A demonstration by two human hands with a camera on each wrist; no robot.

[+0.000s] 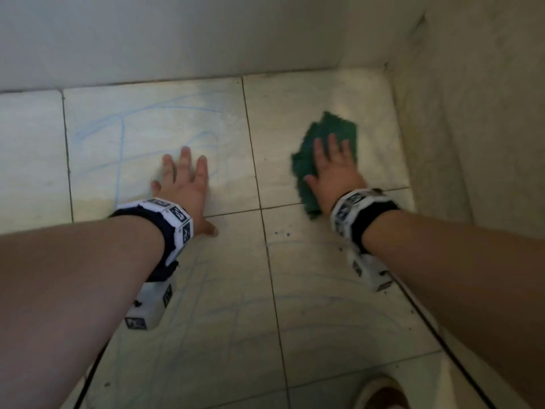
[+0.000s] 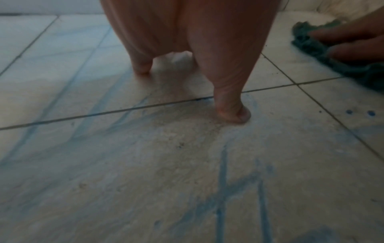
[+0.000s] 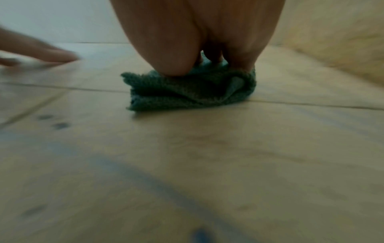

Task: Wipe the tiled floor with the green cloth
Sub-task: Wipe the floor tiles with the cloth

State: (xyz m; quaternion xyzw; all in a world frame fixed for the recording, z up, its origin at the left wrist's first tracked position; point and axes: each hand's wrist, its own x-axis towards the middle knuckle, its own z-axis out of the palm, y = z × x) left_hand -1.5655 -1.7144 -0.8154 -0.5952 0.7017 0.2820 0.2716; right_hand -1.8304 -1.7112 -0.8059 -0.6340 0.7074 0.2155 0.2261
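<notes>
The green cloth (image 1: pixel 324 137) lies bunched on the pale tiled floor (image 1: pixel 153 125) near the right wall. My right hand (image 1: pixel 334 166) presses flat on it with straight, spread fingers; the cloth (image 3: pixel 187 92) folds up under the palm (image 3: pixel 172 49) in the right wrist view. My left hand (image 1: pixel 184 184) rests flat on the bare tile to the left, fingers spread, holding nothing; its thumb (image 2: pixel 234 105) touches the floor just past a grout line. The cloth's edge (image 2: pixel 315 49) shows at the far right of the left wrist view.
Blue chalk-like scribbles (image 2: pixel 222 189) mark the tiles under and around my left hand and nearer to me. A white wall (image 1: pixel 147 36) closes the far side, a beige wall (image 1: pixel 472 113) the right. A cable (image 1: pixel 427 323) runs along the right floor edge.
</notes>
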